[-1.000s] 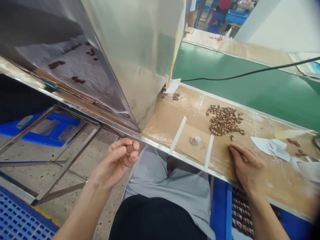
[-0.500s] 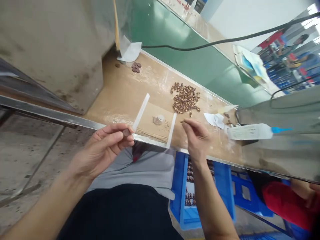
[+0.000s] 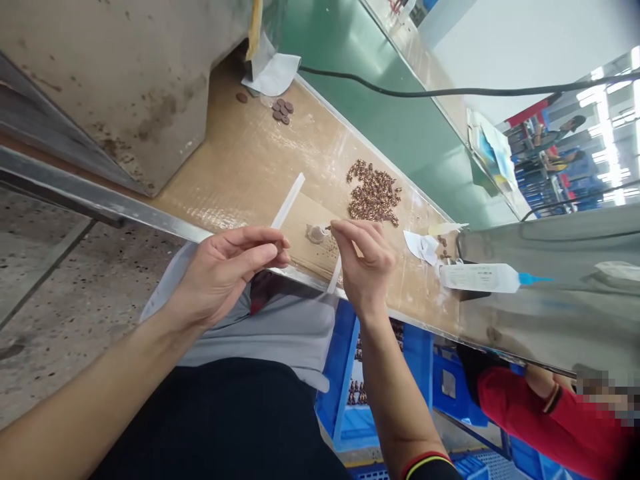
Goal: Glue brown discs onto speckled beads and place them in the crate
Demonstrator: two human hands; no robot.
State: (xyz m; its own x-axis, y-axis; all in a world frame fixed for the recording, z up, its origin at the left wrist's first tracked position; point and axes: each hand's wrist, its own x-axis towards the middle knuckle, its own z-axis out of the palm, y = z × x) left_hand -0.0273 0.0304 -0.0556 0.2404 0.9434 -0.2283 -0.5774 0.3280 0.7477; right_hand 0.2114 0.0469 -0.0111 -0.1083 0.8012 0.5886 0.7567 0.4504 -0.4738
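Brown disc [image 3: 279, 248] in left hand [image 3: 227, 272]; right hand [image 3: 365, 263] at container [image 3: 317, 233]

The brown disc sits at the near edge of the tabletop [image 3: 235, 160], pinched between the left thumb and fingers; only part of it shows. The right hand is closed in a fine pinch on a small piece [image 3: 329, 228], too small to identify. Change within the last half second: the right fingertips shift from near the pile [image 3: 373, 197] to just beside the container, which suggests that work now centres there. Materials: the brown disc appears matte and rounded. The container is small and round, with a pale top. The tabletop is brown with a film-like gloss, crossed by white strips [image 3: 289, 200]. Beyond lie the pile of shiny, bronze-toned pieces, flat loose discs [image 3: 283, 111] and a smooth green surface [image 3: 340, 53]
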